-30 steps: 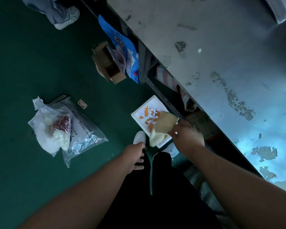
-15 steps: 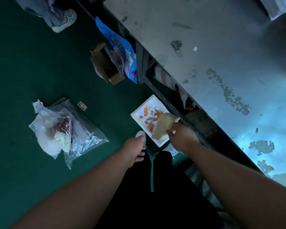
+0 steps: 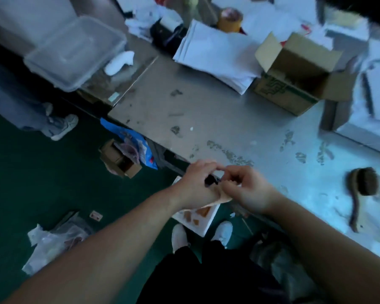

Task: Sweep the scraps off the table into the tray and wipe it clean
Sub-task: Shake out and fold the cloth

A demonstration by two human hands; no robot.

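While both hands meet above the worktop edge, the scene is laid out as follows.

Left hand (image 3: pixel 196 183): fingers are curled and pinched onto the cloth (image 3: pixel 223 197) from the left; its fingertips touch those of the other hand.
Right hand (image 3: pixel 248 189): fingers are bent and closed on the same cloth from the right.
Cloth: a tan piece is held between the two hands, just above the tray; most of it is hidden by the hands.
Tray (image 3: pixel 203 226): a white tray is seen on the green floor (image 3: pixel 31 183), below the hands and just in front of the white shoes (image 3: pixel 179 236).
Scraps (image 3: pixel 203 212): orange pieces are seen lying in the tray.
Worktop (image 3: pixel 206 110): a grey, stained surface is seen; whether loose scraps lie among the marks cannot be told.
Brush (image 3: pixel 363 183): it is laid flat on the worktop, well to the right of the hands.
Box (image 3: pixel 294 80): an open carton stands at the far side, beside stacked white paper (image 3: pixel 215 55).
Container (image 3: pixel 75 51): a clear plastic tub is seen at the far left.
Bags (image 3: pixel 51 242): clear plastic bags lie on the floor at the left.
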